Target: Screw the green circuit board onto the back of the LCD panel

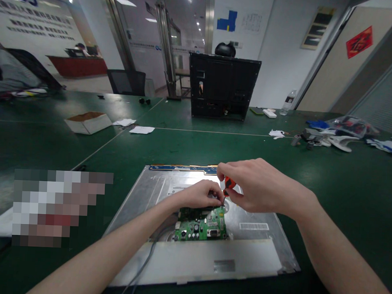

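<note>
A silver display panel point(191, 261) lies flat on the green table, with a green circuit board point(200, 227) on it. My right hand point(256, 184) is wrapped round an orange and black screwdriver point(229, 183), whose tip points down at the board's upper right corner. Close beside that tip, my left hand point(203, 194) has its fingers pinched together over the board's top edge; what they hold, if anything, is hidden. A blue circuit strip point(182, 168) runs along the panel's far edge. Grey cables point(147, 259) run from the board's left side toward me.
Farther back on the table point(170, 146) stand a black monitor housing point(223, 85), an open cardboard box point(89, 123) and a bottle point(288, 102). Papers point(141, 130) lie beside the box. Plastic bags and parts point(342, 131) are at the far right. A blurred patch covers the left.
</note>
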The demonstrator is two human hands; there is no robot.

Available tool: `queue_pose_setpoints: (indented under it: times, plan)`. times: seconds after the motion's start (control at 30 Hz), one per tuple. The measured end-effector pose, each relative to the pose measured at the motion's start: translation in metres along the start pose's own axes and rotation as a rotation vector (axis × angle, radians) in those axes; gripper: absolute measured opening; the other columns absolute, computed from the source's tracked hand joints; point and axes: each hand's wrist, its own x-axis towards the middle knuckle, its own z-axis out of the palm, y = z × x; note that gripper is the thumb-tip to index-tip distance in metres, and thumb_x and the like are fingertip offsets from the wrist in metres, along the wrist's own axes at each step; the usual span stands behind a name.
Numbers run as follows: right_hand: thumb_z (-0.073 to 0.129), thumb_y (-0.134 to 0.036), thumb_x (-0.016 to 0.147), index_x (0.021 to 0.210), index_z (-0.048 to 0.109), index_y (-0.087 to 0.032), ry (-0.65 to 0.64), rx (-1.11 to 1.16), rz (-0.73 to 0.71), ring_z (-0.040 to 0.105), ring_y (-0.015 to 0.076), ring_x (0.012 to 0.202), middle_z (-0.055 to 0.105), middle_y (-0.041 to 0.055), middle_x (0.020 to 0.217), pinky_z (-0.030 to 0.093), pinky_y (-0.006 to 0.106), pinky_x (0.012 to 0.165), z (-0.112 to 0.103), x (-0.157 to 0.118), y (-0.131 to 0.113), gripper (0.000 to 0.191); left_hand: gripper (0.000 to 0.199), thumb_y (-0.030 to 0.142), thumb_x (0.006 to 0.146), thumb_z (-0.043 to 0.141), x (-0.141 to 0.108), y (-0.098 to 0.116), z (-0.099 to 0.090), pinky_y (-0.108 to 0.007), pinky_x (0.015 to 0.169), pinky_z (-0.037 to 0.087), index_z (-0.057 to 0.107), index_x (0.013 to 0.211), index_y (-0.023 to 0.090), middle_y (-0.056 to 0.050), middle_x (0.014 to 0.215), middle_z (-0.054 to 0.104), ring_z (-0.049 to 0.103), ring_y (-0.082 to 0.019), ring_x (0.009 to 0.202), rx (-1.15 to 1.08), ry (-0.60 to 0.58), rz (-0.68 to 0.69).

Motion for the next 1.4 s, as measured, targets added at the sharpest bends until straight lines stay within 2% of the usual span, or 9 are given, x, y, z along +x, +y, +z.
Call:
queue_pose_setpoints:
  times: [0.07,0.2,0.33,0.47,0.73,1.0,1.17,1.4]
  plan:
    - [0.054,-0.021,0.087,0.099,0.056,-0.02,0.005,-0.003,0.003,0.056,0.0146,0.067,0.068,0.002,0.087,0.027,0.026,0.054,0.0,0.0,0.0001,0.012,0.008,0.01,0.077,0.066,0.0001,-0.0001,0.0,-0.026,0.073,0.046,0.071,0.074,0.016,0.001,0.073,0.069,0.062,-0.016,0.073,-0.003,0.002,0.002]
    - [0.057,-0.035,0.092,0.098,0.06,-0.022,0.021,-0.04,0.06,0.059,0.0162,0.068,0.07,0.001,0.084,0.026,0.027,0.052,0.0016,0.0025,0.0026,0.015,0.008,0.01,0.076,0.066,0.0004,0.0003,-0.0005,-0.024,0.07,0.046,0.071,0.076,0.015,0.001,0.073,0.068,0.062,-0.016,0.073,-0.014,0.001,0.01]
    - [0.055,-0.038,0.094,0.093,0.065,-0.023,0.019,-0.126,0.135,0.06,0.017,0.063,0.071,0.001,0.075,0.023,0.027,0.05,0.0028,0.0052,0.0048,0.019,0.01,0.008,0.076,0.065,0.0004,0.0007,-0.0009,-0.024,0.071,0.046,0.071,0.077,0.015,0.0,0.075,0.069,0.063,-0.016,0.074,-0.016,-0.008,0.017]
    - [0.051,-0.033,0.094,0.092,0.066,-0.023,0.008,-0.111,0.123,0.06,0.0164,0.063,0.071,0.0011,0.076,0.024,0.027,0.05,0.0029,0.0048,0.004,0.018,0.01,0.009,0.076,0.066,0.0009,-0.0007,-0.0006,-0.025,0.071,0.046,0.072,0.077,0.016,0.0,0.076,0.07,0.063,-0.015,0.073,-0.01,-0.008,0.012]
    - [0.053,-0.021,0.086,0.097,0.055,-0.019,0.033,-0.016,0.027,0.058,0.0153,0.066,0.068,0.001,0.085,0.027,0.027,0.051,0.002,0.0013,0.0009,0.012,0.008,0.01,0.076,0.067,0.0008,-0.0036,0.0007,-0.025,0.072,0.046,0.072,0.077,0.016,0.0,0.077,0.07,0.063,-0.017,0.075,0.007,0.013,0.005]
    - [0.057,-0.035,0.092,0.1,0.058,-0.022,0.03,-0.071,0.114,0.06,0.0167,0.068,0.071,0.0003,0.086,0.025,0.026,0.051,0.0042,0.0031,0.0047,0.015,0.009,0.009,0.076,0.066,0.0008,-0.0008,-0.0005,-0.024,0.071,0.046,0.072,0.077,0.016,0.0,0.077,0.069,0.063,-0.016,0.074,0.001,0.003,0.026]
    - [0.052,-0.031,0.095,0.094,0.06,-0.023,0.0,-0.09,0.118,0.06,0.0165,0.065,0.07,0.0005,0.079,0.024,0.026,0.05,0.0037,0.0042,0.0048,0.012,0.009,0.009,0.076,0.066,0.0003,0.0004,-0.0009,-0.024,0.07,0.046,0.072,0.077,0.015,0.0,0.076,0.07,0.062,-0.015,0.072,0.002,0.005,0.022]
    - [0.052,-0.023,0.088,0.102,0.055,-0.02,0.021,-0.001,0.046,0.058,0.0154,0.067,0.069,0.0011,0.086,0.027,0.026,0.052,0.0037,0.0015,0.0028,0.014,0.009,0.01,0.076,0.067,0.0005,-0.001,-0.0002,-0.024,0.069,0.046,0.072,0.077,0.016,0.0,0.075,0.07,0.063,-0.017,0.073,0.011,0.005,0.008]
